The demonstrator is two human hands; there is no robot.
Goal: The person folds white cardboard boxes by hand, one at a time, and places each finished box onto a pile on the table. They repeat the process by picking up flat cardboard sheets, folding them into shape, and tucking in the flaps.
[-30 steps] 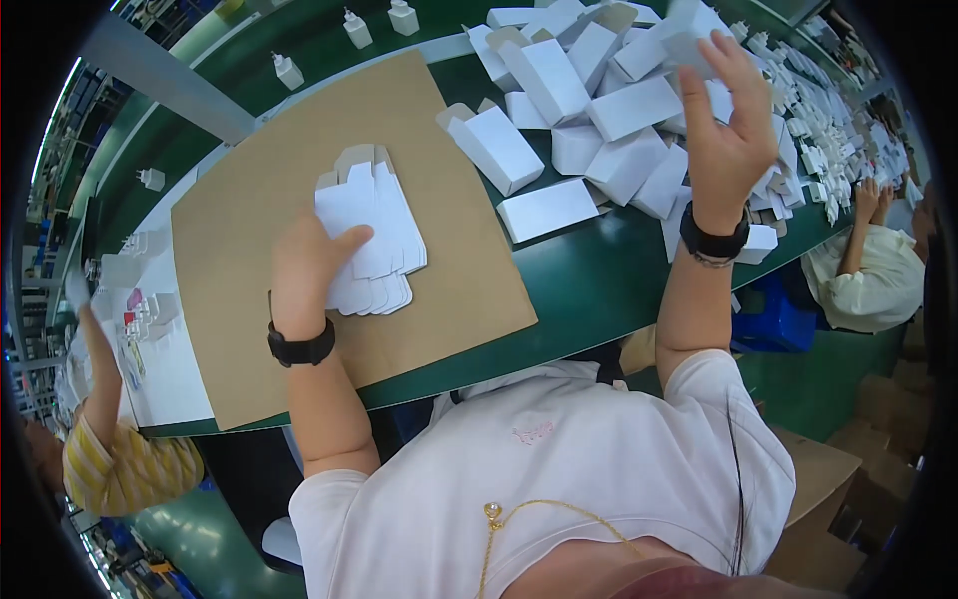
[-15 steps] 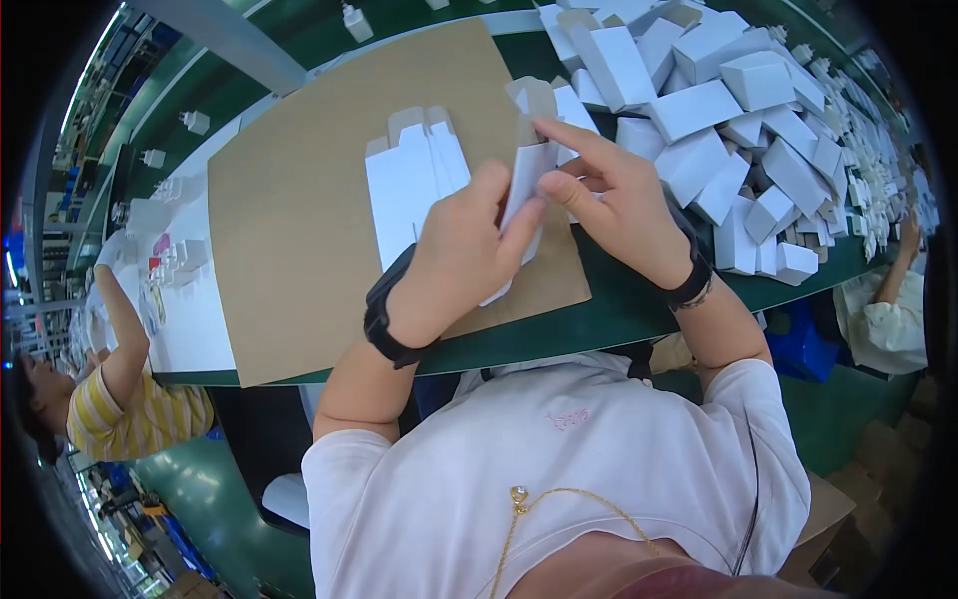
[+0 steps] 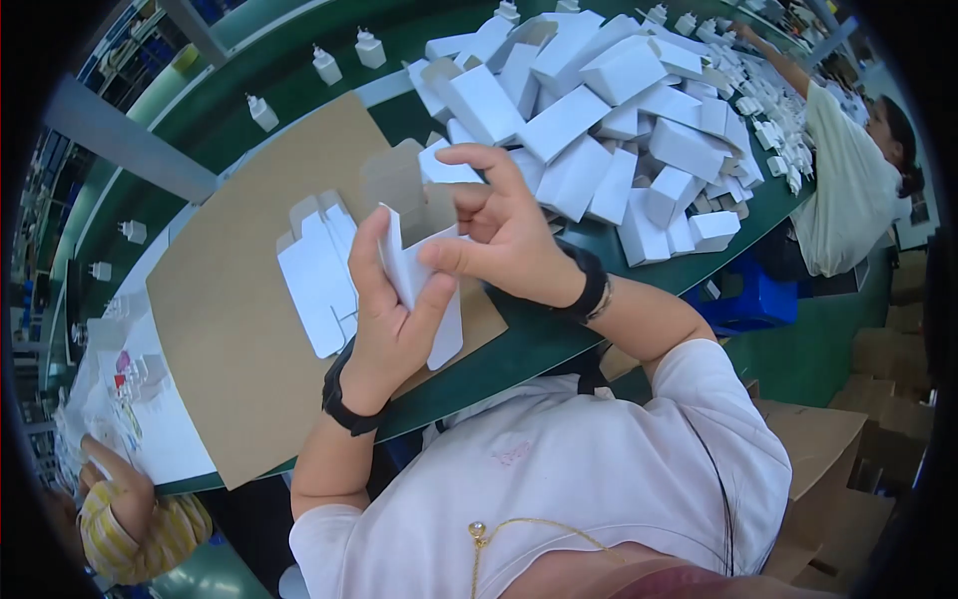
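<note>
A white folding carton stands in my hands with its top open, its grey inside showing and a flap raised on the far side. My left hand is closed round its lower left part, thumb and fingers on opposite sides. At the upper right rim, my right hand has its thumb against the outer wall and its fingers bent by the opening; the index finger curves clear above. Just left of the carton, flattened white cartons lie stacked on a brown cardboard sheet.
Made-up white boxes form a large heap beyond my right hand. Small white bottles stand along the far green surface. One co-worker sits at the right, another at the lower left. A blue stool is under the table's right side.
The carton has gone from narrow to squared out, its top now wide open. My right fingers have spread around the opening. The whole view has turned, bringing more of the right side in.
</note>
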